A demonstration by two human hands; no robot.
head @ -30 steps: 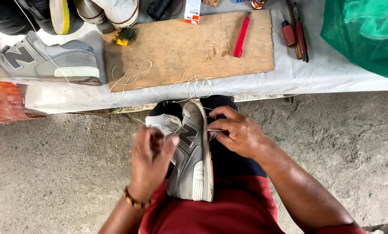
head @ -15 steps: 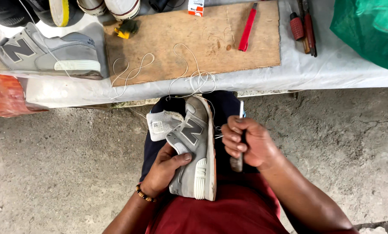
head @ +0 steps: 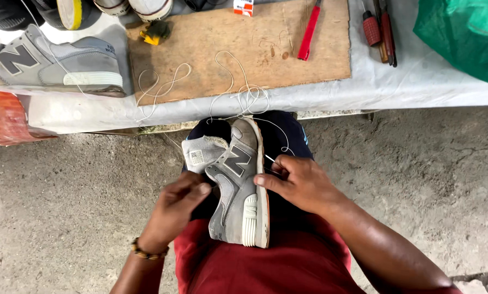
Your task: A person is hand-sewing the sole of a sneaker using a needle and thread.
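A grey sneaker (head: pixel 239 188) with a white-and-orange sole lies on its side across my lap, toe toward the table. My left hand (head: pixel 174 209) presses against its upper from the left, fingers tucked at the shoe's opening. My right hand (head: pixel 298 182) rests against the sole edge, pinching a thin needle (head: pixel 270 159) with white thread (head: pixel 244 98) that trails up onto the board.
A brown wooden board (head: pixel 238 49) lies on the white-covered bench (head: pixel 396 87). On the bench are a matching grey sneaker (head: pixel 53 62), a red-handled tool (head: pixel 309 32), screwdrivers (head: pixel 377 27), more shoes at top left and a green bag (head: pixel 467 32). Concrete floor surrounds me.
My left hand has shifted up along the shoe's left side toward its opening. My right hand has moved from the shoe's side down to the sole edge, the needle showing at its fingers.
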